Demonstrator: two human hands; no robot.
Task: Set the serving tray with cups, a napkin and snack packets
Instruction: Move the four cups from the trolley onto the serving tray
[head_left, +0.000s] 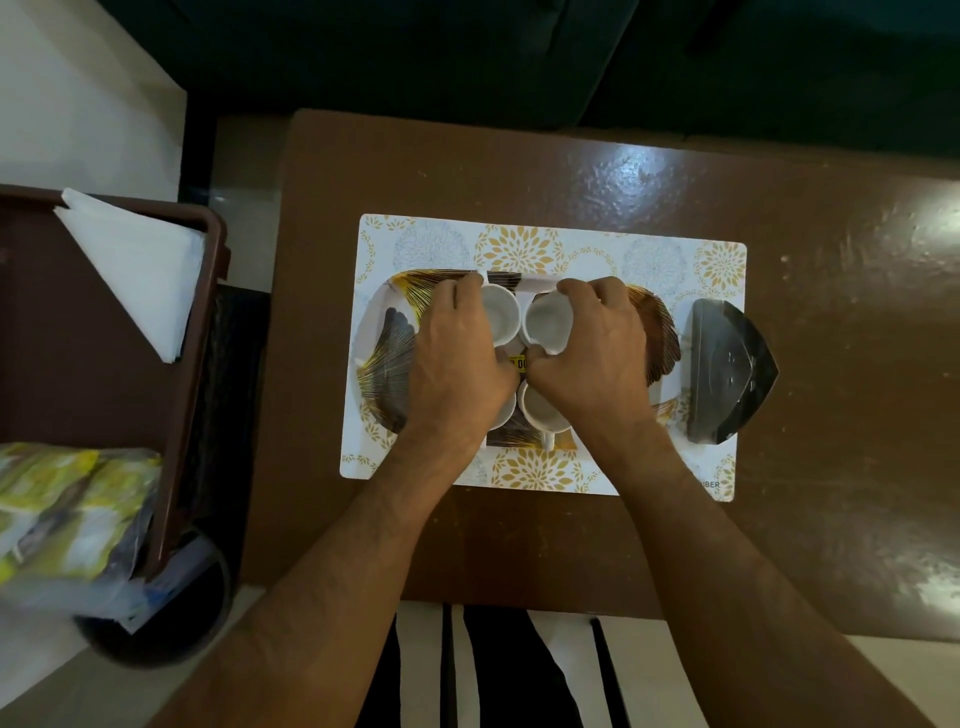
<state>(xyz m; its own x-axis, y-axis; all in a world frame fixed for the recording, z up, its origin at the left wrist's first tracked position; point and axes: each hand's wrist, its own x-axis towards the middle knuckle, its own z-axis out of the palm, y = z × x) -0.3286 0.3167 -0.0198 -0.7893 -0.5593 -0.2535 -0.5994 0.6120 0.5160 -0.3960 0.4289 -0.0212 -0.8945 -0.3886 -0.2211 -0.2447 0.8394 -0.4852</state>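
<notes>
A patterned serving tray (387, 343) with gold and dark leaf print lies on a white floral placemat (524, 244). Several white cups stand close together at its middle. My left hand (457, 358) wraps the far left cup (500, 309). My right hand (592, 353) grips the far right cup (546, 319). A near cup (537, 410) shows under my right wrist; another is mostly hidden under my left hand. A folded white napkin (140, 265) and yellow-green snack packets (67, 504) lie in the brown bin at left.
A dark triangular holder (727, 369) sits on the placemat's right end. The brown table (779, 208) runs far and right. The brown plastic bin (208, 291) stands left of the table over a dark round stool (171, 634). A striped rug (493, 670) lies below.
</notes>
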